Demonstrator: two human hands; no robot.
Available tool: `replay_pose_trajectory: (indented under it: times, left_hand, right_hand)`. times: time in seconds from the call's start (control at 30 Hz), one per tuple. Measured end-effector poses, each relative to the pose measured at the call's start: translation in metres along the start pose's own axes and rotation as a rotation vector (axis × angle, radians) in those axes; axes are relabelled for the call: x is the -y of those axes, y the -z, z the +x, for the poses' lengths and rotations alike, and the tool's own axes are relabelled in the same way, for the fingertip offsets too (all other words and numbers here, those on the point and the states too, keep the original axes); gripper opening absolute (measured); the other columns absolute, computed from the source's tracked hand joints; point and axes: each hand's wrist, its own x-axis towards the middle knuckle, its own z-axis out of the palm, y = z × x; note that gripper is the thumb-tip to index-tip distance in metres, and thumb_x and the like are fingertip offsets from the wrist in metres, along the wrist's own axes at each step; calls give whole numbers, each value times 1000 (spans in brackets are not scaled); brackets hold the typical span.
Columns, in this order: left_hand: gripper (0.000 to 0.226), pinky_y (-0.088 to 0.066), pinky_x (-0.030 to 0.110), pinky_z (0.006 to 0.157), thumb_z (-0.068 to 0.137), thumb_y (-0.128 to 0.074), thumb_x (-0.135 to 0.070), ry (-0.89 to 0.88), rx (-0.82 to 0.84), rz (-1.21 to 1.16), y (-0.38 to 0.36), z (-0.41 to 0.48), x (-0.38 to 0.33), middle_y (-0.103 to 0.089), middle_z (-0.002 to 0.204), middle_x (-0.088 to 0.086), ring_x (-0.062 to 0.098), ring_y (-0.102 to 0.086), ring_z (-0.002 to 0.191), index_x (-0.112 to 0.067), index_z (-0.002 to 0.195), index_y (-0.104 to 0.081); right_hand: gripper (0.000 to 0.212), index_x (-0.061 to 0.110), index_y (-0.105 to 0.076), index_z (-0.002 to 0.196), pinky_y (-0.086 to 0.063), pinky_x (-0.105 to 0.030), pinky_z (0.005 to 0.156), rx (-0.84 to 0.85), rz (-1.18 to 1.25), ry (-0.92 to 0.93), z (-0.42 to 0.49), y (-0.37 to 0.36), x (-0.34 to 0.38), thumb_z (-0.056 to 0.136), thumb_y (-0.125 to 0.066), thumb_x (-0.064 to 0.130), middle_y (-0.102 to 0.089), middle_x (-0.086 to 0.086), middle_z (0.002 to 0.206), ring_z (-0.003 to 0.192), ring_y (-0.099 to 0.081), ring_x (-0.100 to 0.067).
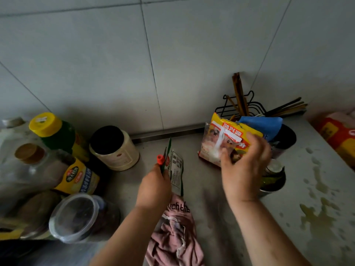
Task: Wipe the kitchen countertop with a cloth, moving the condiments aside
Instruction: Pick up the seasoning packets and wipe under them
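My left hand (154,188) grips a green and white packet (176,172) closed with a red clip (160,159), held upright above the grey countertop (211,198). A pink cloth (173,233) lies crumpled on the counter just below that hand. My right hand (243,166) holds a yellow and red packet of white powder (221,142), lifted near the back right. Bottles and jars crowd the left: a yellow-capped green bottle (55,133), a cream jar with a dark lid (113,148), a clear oil bottle with a yellow label (48,169) and a clear plastic jar (82,216).
A black wire rack with chopsticks (244,104) stands at the back wall, with a blue bag (263,124) and dark containers (284,138) in front. A small jar (272,177) sits by my right wrist. Yellowish wet stains (317,214) mark the right counter. A red-yellow bag (338,135) lies far right.
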Motion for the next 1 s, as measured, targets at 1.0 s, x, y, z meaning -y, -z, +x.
replay_pose_trajectory:
  times: [1.0]
  left_hand:
    - [96,-44,0,80,67,-80,-26,-213,284,-266,-9,-15,3,-57,126,-16,-11,-56,107,-34,147,-27]
  right_hand:
    - [21,19,-58,85,-54,-34,61,803,-99,-171,-31,-24,51,90,-53,39,-61,-2,78,74,-63,-19]
